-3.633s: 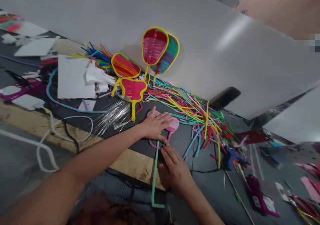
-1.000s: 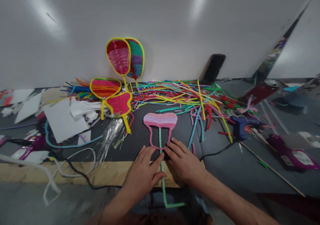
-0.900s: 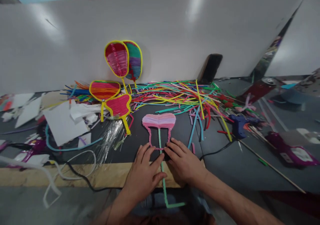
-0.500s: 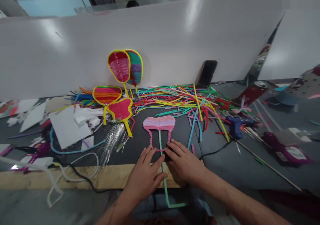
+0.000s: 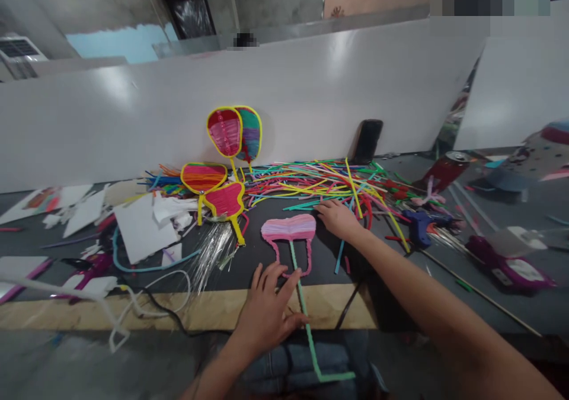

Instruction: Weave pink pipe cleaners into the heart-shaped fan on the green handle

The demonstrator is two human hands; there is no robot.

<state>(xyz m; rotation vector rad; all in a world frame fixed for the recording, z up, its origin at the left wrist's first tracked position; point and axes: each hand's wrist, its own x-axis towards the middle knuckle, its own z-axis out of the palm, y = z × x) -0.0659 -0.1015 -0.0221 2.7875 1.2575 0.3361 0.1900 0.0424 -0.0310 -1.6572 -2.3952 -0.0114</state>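
Note:
A pink frame (image 5: 310,256), its top filled with pink and lilac strands (image 5: 288,227), lies on the dark table. From it a long mint-green stem (image 5: 311,344) runs down past the table edge and bends right at its lower end. My left hand (image 5: 269,305) is open, its fingers spread, with fingertips at the frame's lower edge and the thumb at the stem. Right of the frame, my right hand (image 5: 338,217) reaches to the front of the pile of coloured pipe cleaners (image 5: 297,181); its fingers are extended and nothing is visibly held.
Yellow-edged fans (image 5: 224,201) lie left of the pile, and two more lean on the white panel (image 5: 306,104). Silver tinsel (image 5: 213,252) and white paper (image 5: 144,231) are at left. A phone (image 5: 368,141), red can (image 5: 446,172), blue tool (image 5: 418,228) and purple device (image 5: 515,266) stand or lie right.
My right hand has moved from the frame's lower right corner up and forward to the pile. My left hand stays by the frame and stem. The view has tilted up slightly.

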